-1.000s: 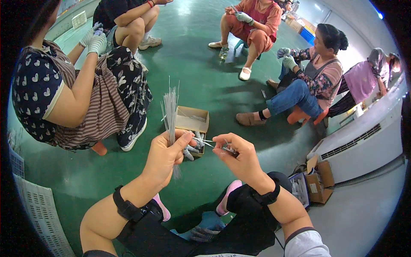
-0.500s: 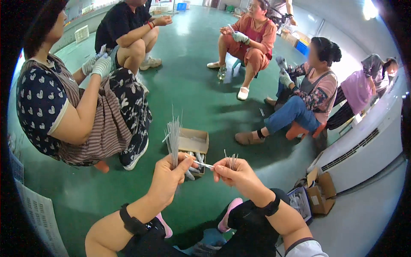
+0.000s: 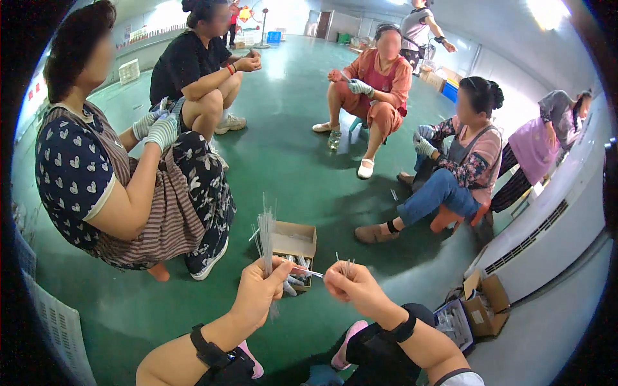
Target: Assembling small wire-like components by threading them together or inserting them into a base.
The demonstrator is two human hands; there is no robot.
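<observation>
My left hand (image 3: 259,293) is closed round a bundle of thin, silvery wire-like strands (image 3: 266,238) that stands upright out of the fist. From its thumb and forefinger a slim whitish stick or tube (image 3: 311,273) reaches across to the fingertips of my right hand (image 3: 360,293). A few shorter strands (image 3: 346,262) poke up out of the right hand, which is closed too. Just beyond my hands an open cardboard box (image 3: 295,239) stands on the floor, with several slim grey-white pieces (image 3: 297,280) in it, partly hidden by my left hand.
Several people sit low around the green floor (image 3: 290,128), some in striped gloves. To my right are an opened carton (image 3: 486,305) and a bin of pale pieces (image 3: 454,325) by a white appliance (image 3: 537,225). A white crate (image 3: 61,328) lies at left.
My view has tilted up a little, so the scene sits lower. Both hands keep their holds, with the slim stick still between them. A person at the right has lowered their gloved hands.
</observation>
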